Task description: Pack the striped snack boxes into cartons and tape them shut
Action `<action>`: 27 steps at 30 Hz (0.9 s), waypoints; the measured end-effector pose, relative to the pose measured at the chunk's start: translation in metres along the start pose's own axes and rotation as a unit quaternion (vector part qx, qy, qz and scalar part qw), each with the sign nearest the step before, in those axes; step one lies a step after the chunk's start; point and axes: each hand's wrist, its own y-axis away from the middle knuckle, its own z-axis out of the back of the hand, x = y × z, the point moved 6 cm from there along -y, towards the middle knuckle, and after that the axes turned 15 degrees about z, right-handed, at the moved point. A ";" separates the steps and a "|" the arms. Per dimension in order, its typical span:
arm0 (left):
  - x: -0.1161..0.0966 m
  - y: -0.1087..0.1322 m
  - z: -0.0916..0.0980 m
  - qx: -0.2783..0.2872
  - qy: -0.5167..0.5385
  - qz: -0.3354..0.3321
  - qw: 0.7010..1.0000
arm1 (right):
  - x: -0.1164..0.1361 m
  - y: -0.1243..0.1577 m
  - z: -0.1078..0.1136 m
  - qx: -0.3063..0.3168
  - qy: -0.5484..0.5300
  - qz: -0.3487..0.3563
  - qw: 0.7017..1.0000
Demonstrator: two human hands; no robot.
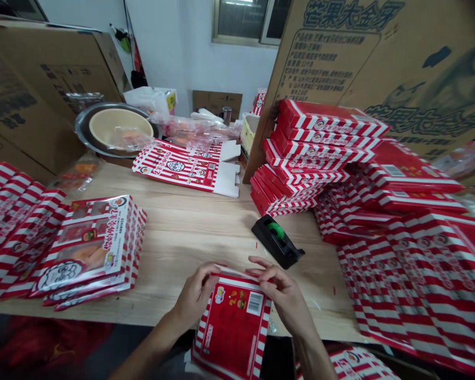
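Across the pale wooden table (198, 227) we work at the near edge, holding a red-and-white striped cardboard box (233, 327) with its barcode side up. Our left hand (196, 295) and right hand (283, 293) both have fingers pinched on its far end. A black tape dispenser (277, 240) sits just beyond the right hand, near stacked striped boxes (320, 142).

From the held box (233, 322), bare tabletop (190, 227) is left open toward eleven o'clock as far as flat cartons (184, 168), hemmed by filled packs (89, 248) at ten, a tape dispenser (277, 241) at one and stacked boxes (380, 211) at two.
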 end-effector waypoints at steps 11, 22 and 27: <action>-0.005 0.002 -0.009 0.084 -0.060 0.038 0.994 | 0.020 -0.021 -0.004 0.118 0.116 -0.054 0.985; -0.006 0.004 -0.012 0.108 0.006 -0.026 0.994 | 0.019 -0.013 -0.017 0.169 0.220 0.017 0.961; -0.012 0.006 -0.010 0.108 -0.036 -0.015 0.993 | 0.027 -0.008 -0.019 0.220 0.154 -0.025 0.963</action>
